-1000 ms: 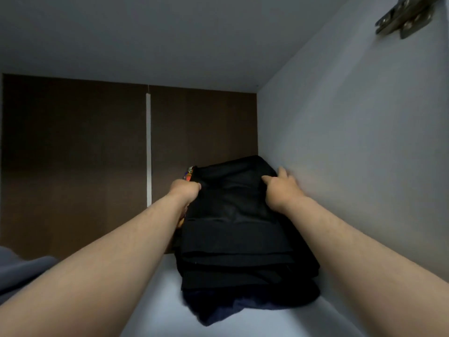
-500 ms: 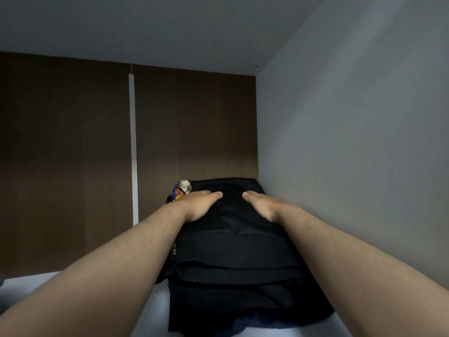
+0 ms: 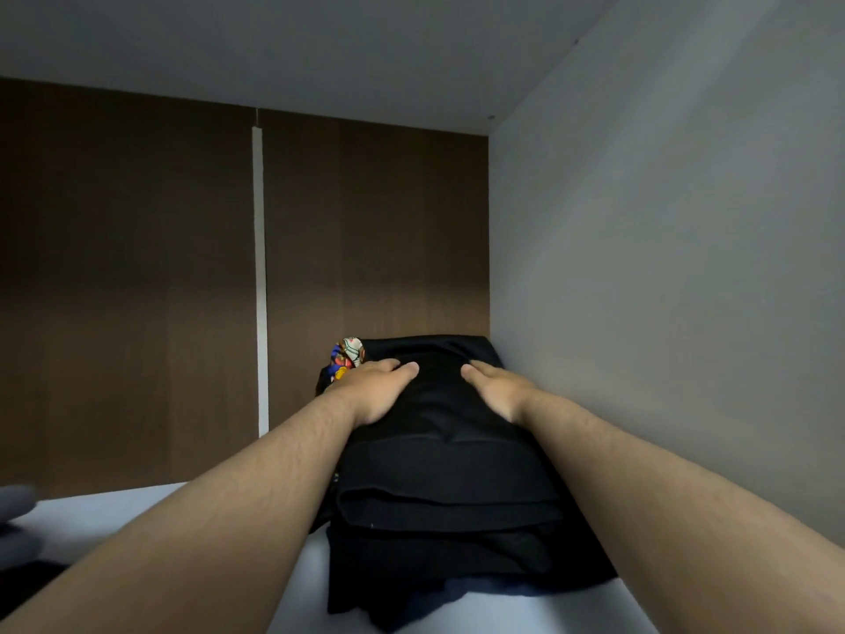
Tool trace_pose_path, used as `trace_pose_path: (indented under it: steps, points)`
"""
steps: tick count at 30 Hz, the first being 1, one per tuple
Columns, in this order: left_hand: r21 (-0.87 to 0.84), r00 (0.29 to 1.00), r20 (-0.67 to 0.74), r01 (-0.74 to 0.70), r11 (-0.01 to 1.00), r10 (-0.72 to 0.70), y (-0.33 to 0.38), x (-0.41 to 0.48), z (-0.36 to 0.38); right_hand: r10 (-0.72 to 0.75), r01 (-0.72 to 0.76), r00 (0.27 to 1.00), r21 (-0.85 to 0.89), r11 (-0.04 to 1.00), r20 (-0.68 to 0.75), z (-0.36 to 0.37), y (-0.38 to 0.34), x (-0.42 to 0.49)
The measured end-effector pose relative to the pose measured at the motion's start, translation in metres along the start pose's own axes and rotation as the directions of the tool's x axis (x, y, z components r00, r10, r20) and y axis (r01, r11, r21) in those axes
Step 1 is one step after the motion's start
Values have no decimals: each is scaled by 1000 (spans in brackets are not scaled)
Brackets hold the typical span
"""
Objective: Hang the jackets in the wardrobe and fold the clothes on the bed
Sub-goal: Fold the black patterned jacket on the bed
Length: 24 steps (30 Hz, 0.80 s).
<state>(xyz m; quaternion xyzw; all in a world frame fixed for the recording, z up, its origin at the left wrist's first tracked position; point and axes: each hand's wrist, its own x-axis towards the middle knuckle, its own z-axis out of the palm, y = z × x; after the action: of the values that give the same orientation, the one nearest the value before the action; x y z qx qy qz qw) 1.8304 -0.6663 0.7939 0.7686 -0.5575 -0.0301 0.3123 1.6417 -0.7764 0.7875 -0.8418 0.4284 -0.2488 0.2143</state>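
Folded black clothes (image 3: 450, 491): one stack on white wardrobe shelf (image 3: 137, 510), touching grey side wall (image 3: 663, 267). Left hand (image 3: 377, 388) and right hand (image 3: 496, 388) flat atop stack, fingers straight, pressing. Patterned item (image 3: 348, 356) behind left hand.

Dim, soft light, no glare. The stack of black clothes (image 3: 448, 473) is so dark I barely see its folds. Right of it the grey wall (image 3: 663, 267) is the brightest surface; far left of it a grey shape (image 3: 18, 519) is blurred.
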Motion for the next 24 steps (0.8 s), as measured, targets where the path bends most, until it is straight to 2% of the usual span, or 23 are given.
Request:
trace_pose_path:
  steps: [4,6,8,16,24]
  points:
    - [175,997,-70,4,985,8,5,-11,-8,-36,8,994,-277,961,-99,-10,-13,-12]
    - [299,995,-90,-17,954,46,16,-17,-18,-57,15,991,-322,947,-124,-18,-18,-19]
    - [341,989,-116,-47,939,91,25,-25,-28,-56,16,991,-312,950,-119,-26,-20,-29]
    - [208,979,-131,-125,970,155,19,-86,-49,-67,39,990,-218,975,-121,-31,-30,-77]
    - [25,976,-141,-165,986,167,2,-141,-70,-128,91,982,-243,966,-139,-36,-39,-135]
